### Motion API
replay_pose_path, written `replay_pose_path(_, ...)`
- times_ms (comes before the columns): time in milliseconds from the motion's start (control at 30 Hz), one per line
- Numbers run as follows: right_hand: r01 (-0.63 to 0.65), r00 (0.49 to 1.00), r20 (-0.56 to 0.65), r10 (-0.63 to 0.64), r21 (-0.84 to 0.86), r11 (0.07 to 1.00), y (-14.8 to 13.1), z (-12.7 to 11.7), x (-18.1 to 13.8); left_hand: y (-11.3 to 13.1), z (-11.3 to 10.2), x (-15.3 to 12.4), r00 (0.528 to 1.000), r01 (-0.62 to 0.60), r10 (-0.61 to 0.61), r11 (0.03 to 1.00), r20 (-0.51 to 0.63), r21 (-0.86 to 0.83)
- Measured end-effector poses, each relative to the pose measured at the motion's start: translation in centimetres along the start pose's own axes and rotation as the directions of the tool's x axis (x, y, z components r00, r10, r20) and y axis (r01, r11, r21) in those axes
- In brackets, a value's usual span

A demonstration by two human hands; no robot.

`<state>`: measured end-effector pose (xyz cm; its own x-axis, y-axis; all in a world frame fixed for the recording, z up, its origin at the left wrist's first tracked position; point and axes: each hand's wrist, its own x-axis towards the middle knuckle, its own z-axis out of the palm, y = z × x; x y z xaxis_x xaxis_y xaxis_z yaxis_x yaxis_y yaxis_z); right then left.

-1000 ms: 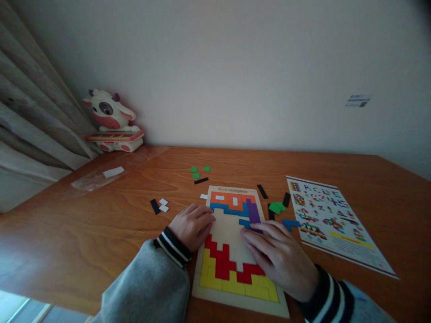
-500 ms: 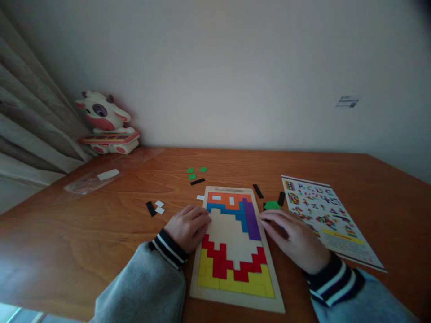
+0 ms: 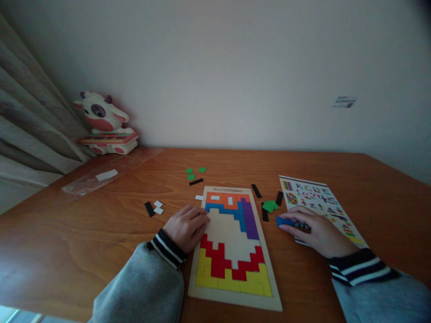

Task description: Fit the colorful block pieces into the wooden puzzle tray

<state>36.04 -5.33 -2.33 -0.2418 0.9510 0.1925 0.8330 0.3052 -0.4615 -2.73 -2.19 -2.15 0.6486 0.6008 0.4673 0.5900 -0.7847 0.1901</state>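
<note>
A wooden puzzle board (image 3: pixel 232 300) lies in front of me, with yellow and red pieces (image 3: pixel 217 264) fitted at its near end. Orange, blue and purple pieces (image 3: pixel 249 220) fill much of the far end, around a bare wooden middle. My left hand (image 3: pixel 188 226) rests over the board's left edge, fingers loosely bent and nothing visible in them. To the right of the board, my right hand (image 3: pixel 316 231) pinches a blue puzzle piece (image 3: pixel 284 221) between thumb and fingers. Part of what it holds is dark and hidden by the fingers.
Green pieces (image 3: pixel 270 206) and black strips (image 3: pixel 256 190) lie right of the board. White pieces (image 3: pixel 158 210) are on its left. A printed pattern sheet (image 3: pixel 310 190) lies under my right hand. Plastic film (image 3: pixel 81 184) and a toy cow (image 3: pixel 107 121) sit at the far left.
My right hand has moved right, from beside the board's edge to over the pattern sheet, and the blue piece in it now shows clearly. My left hand stays on the board.
</note>
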Motion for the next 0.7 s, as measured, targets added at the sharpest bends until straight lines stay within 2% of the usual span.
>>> replay_pose_path(100,-0.017,1.000,-0.013,0.017,0.008,1.000,-0.8,0.0,0.2,-0.1,0.1,0.0,1.000,0.006,-0.006,1.000,0.003,0.006)
replay_pose_path(267,-0.129,0.992,0.006,0.130,0.121,0.984,-1.5,0.1,0.2,-0.1,0.0,0.1,1.000,0.002,-0.002,1.000,0.008,0.009)
replay_pose_path(333,-0.115,0.992,-0.036,0.121,0.135,0.984,-1.8,0.2,0.1,0.0,-0.1,0.1,1.000,-0.002,0.002,1.000,0.006,0.006)
replay_pose_path(433,0.024,0.990,-0.144,-0.009,0.103,0.994,-3.2,0.5,0.2,0.0,0.0,0.1,1.000,-0.001,0.001,1.000,0.001,0.002)
replay_pose_path(500,0.166,0.962,-0.228,-0.149,0.057,0.984,-5.0,0.9,0.2,0.1,0.0,0.1,1.000,0.005,-0.005,1.000,-0.003,0.002)
replay_pose_path(600,0.334,0.906,-0.277,-0.321,0.002,0.942,-7.9,1.9,0.0,0.1,0.0,0.1,1.000,0.010,-0.010,1.000,0.005,-0.003)
replay_pose_path(700,0.419,0.876,-0.259,-0.407,-0.009,0.908,-9.9,3.4,-0.4,0.0,0.0,0.1,1.000,0.006,-0.005,1.000,0.013,-0.009)
